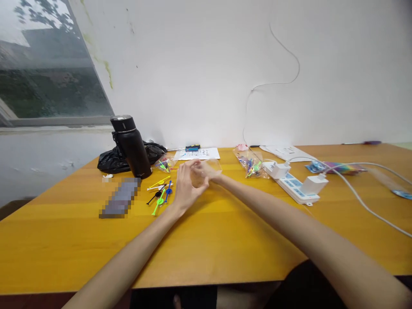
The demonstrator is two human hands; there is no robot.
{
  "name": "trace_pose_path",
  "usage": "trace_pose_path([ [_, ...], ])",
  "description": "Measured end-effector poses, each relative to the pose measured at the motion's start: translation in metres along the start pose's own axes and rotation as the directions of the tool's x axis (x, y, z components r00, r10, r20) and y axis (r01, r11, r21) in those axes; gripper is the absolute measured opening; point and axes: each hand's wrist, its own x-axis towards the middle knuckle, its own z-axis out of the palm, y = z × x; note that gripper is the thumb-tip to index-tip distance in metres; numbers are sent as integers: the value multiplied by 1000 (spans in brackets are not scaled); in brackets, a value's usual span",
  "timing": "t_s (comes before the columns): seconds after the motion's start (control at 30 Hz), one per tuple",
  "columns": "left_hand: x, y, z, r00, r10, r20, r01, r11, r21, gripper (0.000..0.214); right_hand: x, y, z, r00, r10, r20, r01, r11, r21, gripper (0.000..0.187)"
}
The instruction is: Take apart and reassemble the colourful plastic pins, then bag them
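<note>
Both bare forearms reach in over the near edge of the yellow-brown wooden table (206, 257); just left of the hands lie plastic spinner arrows (160, 200) in green, blue, black, white and yellow, loosely bunched, with a blurred-out flat grey object (120, 199) further left; the left hand (188, 184) curls its fingers and thumb around a piece of clear plastic (213, 164), which sits between the two hands, above the table; the right hand (207, 172) meets it from the other side, its fingers partly hidden, so I cannot tell how firmly it grips; to the right stands a white power strip (294, 186) with plugged-in adapters; beyond the hands lie a clear bag of coloured pieces (252, 166), and, at left, a black bottle (133, 150) in front of a black plastic bag (112, 161); a printed sheet (206, 153) lies near the white wall (199, 73) at the back.
</note>
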Motion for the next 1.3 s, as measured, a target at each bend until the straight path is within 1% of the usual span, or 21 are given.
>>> trace_pose_path([
  [0.07,1,1,2,998,-61,-33,58,995,-75,57,7,7,-25,991,101,-86,-95,993,70,43],
  [0.1,1,2,4,994,-98,-44,92,989,-117,56,9,9,-39,978,157,-139,-141,983,116,42],
  [0.17,1,2,7,985,-165,-46,153,970,-189,55,11,6,-68,941,239,-240,-198,963,185,38],
  [0.2,1,2,8,981,-191,-40,178,959,-219,54,10,1,-82,917,272,-290,-210,951,227,34],
  [0.27,0,1,11,971,-240,-23,225,936,-270,54,3,-16,-108,879,304,-368,-200,934,296,27],
  [0.3,-1,1,12,965,-261,-11,247,924,-292,53,-3,-28,-119,848,324,-418,-158,910,384,23],
  [0.33,-2,1,14,960,-279,5,266,911,-315,52,-10,-40,-127,848,303,-434,-112,904,412,22],
  [0.4,-5,1,17,951,-307,44,301,882,-362,50,-24,-61,-138,884,205,-420,-64,943,326,21],
  [0.47,-7,2,20,939,-335,78,337,851,-404,49,-34,-73,-141,922,112,-371,-40,980,195,21],
  [0.53,-9,2,23,929,-359,96,363,826,-431,49,-40,-75,-139,952,66,-300,-37,994,101,20],
  [0.6,-10,1,25,929,-357,103,364,823,-436,50,-41,-70,-135,971,62,-229,-48,997,66,21],
  [0.7,-10,1,26,938,-323,122,344,840,-419,51,-42,-62,-126,992,81,-92,-74,994,79,23],
  [0.8,-10,3,27,936,-322,142,351,835,-424,50,-43,-67,-119,996,73,55,-76,996,53,21],
  [0.87,-10,4,26,929,-337,155,370,813,-450,50,-44,-75,-116,991,69,115,-71,997,8,21],
  [0.97,-11,4,27,918,-356,175,395,776,-493,49,-44,-85,-116,976,97,196,-85,994,-71,22],
  [1.07,-11,4,28,918,-353,178,393,767,-507,48,-44,-85,-115,956,121,267,-91,988,-122,22],
  [1.13,-11,3,29,919,-352,176,392,773,-499,47,-44,-80,-113,960,121,254,-95,989,-113,24],
  [1.17,-11,3,29,918,-356,177,396,774,-494,47,-44,-78,-111,971,113,209,-92,990,-106,25],
  [1.23,-12,1,29,911,-371,183,411,772,-485,47,-45,-77,-107,996,69,56,-62,992,-114,25],
  [1.3,-13,-2,30,906,-379,189,423,770,-478,49,-44,-84,-99,997,-22,-80,10,988,-154,23],
])
